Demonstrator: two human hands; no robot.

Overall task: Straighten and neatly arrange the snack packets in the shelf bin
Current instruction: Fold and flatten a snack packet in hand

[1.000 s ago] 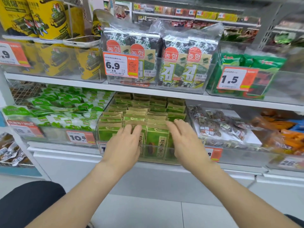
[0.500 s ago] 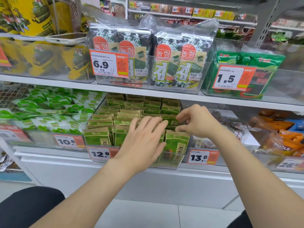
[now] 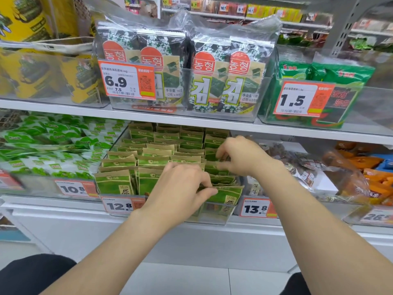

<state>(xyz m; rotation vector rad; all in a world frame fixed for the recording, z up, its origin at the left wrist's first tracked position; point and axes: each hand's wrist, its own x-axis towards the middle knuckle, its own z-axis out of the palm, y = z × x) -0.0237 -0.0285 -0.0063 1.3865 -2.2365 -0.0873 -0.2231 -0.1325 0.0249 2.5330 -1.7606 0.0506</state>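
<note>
At the bin's (image 3: 214,219) front-right corner: left hand (image 3: 180,188) pinches slumped front packets (image 3: 225,194); right hand (image 3: 242,156) pinches ones behind. Left and middle rows look upright; right row not yet straightened.

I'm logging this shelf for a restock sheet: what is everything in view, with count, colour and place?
tan-green packets: many, tan and green, in rows in the bin
bin: one, clear, middle of lower shelf
green-white packets: many, green and white, lower shelf, left of bin
brown bags: several, brown in clear wrap, right of bin
orange packs: several, orange, lower shelf, far right
seaweed multipacks: two in front, black-green with red labels, upper shelf, middle
yellow packs: several, yellow, upper shelf, left
green bags: at least two, green, upper shelf, right
price tags: at least six, white and orange, along shelf fronts
left hand: one, pinches a front tan-green packet
right hand: one, grips tan-green packets further back, right row
</note>
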